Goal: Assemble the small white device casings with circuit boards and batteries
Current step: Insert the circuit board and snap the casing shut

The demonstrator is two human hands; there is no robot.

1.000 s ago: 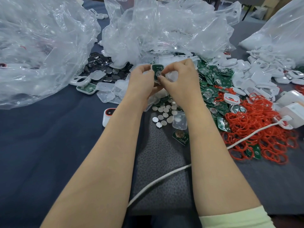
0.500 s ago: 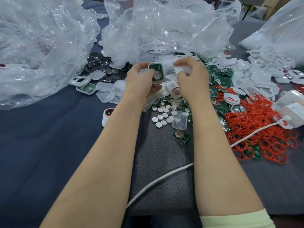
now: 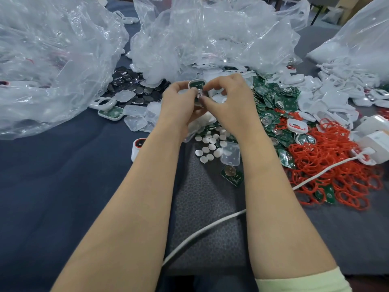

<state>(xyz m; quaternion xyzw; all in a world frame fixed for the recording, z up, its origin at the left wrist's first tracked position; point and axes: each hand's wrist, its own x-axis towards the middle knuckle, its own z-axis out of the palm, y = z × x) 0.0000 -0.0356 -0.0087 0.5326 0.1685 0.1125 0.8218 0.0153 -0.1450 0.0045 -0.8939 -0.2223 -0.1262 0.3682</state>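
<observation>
Item under assembly: one white casing (image 3: 197, 84), held upright at upper centre of the frame, above the table, with a green circuit board (image 3: 198, 87) seated in its open face. The left hand (image 3: 179, 105) grips the casing from the left, fingers curled round its side. The right hand (image 3: 230, 102) meets it from the right, thumb and forefinger closed narrowly on the casing's face; whatever small part lies between them cannot be made out. Directly below the hands, loose coin batteries (image 3: 210, 145) lie scattered at the top edge of a grey mat (image 3: 206, 201), with a single circuit board (image 3: 232, 175) just beside them. A white cable (image 3: 202, 232) crosses the mat. Right of centre: a heap of green boards (image 3: 280, 102), then a heap of red rings (image 3: 336, 167), with loose white casing shells (image 3: 328, 95) above. Left of centre: clear covers (image 3: 134, 114) and dark discs (image 3: 130, 85). Crumpled clear plastic bags (image 3: 210, 34) fill the top of the frame. All rests on blue cloth (image 3: 52, 178).
</observation>
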